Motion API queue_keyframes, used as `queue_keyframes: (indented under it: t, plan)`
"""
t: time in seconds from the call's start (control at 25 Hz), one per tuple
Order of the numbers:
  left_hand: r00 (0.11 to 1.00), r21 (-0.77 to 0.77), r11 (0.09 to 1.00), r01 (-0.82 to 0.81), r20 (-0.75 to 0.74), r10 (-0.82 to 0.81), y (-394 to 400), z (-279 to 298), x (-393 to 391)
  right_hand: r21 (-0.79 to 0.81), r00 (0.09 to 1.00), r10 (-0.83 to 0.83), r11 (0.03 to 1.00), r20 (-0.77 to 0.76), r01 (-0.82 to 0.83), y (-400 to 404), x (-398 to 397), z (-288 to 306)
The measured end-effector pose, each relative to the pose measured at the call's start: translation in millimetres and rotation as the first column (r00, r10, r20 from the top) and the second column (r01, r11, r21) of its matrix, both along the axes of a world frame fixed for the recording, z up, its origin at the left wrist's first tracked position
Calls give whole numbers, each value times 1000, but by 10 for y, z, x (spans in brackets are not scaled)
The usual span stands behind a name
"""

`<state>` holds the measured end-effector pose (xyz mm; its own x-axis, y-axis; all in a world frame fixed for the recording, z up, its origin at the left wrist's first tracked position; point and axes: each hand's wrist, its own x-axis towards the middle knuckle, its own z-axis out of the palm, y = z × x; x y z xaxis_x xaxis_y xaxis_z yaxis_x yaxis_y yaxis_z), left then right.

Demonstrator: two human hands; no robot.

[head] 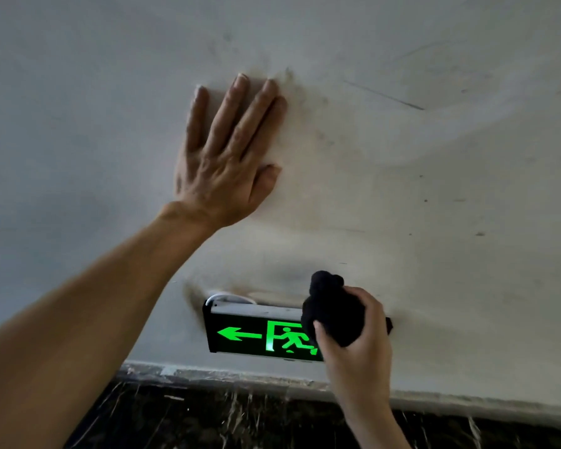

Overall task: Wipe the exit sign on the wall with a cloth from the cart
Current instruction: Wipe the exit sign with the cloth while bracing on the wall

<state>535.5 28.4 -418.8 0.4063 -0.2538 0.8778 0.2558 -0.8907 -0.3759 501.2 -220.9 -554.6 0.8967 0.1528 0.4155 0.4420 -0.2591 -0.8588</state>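
A black exit sign [250, 333] with a glowing green arrow and running figure hangs low on the white wall, just above the dark skirting. My right hand [357, 348] grips a bunched black cloth [332, 314] and presses it against the sign's right part, covering that end. My left hand [227, 157] lies flat on the wall well above and left of the sign, fingers spread and holding nothing.
The white wall [434, 157] is scuffed and smudged around the sign. A dark marbled skirting [224, 413] runs along the bottom. A white cable [221, 297] curves out at the sign's top left corner.
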Motion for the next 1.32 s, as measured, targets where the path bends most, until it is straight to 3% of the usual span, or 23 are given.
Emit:
queue_keyframes:
  t: [0.08, 0.16, 0.28, 0.36, 0.44, 0.56, 0.8, 1.32]
  plan:
    - [999, 33, 999, 10, 40, -12, 21, -14, 28, -197, 954, 23, 980, 298, 38, 318, -59, -162]
    - [998, 48, 999, 25, 57, -28, 19, -21, 33, -354, 891, 158, 935, 425, 3, 659, -139, -277]
    - [996, 52, 997, 49, 72, -52, 12, -13, 40, -667, 883, 346, 743, 316, -53, 1079, -254, -381]
    - [995, 51, 997, 57, 81, -61, -2, -14, 45, -796, 906, 370, 602, 204, -67, 1243, -308, -444]
    - [994, 58, 997, 56, 92, -61, -7, -13, 60, -824, 915, 365, 562, 172, -69, 1308, -304, -500]
    - [992, 55, 997, 62, 110, -67, 2, 0, 68, -844, 892, 374, 536, 255, 16, 1299, -262, -543]
    - [993, 69, 997, 23, 117, -31, -10, -4, 47, -828, 878, 347, 553, 329, 92, 1057, -96, -550]
    - [991, 94, 996, -10, 135, -3, 15, -20, 50, -906, 951, 150, 373, 271, 199, 9, 392, -375]
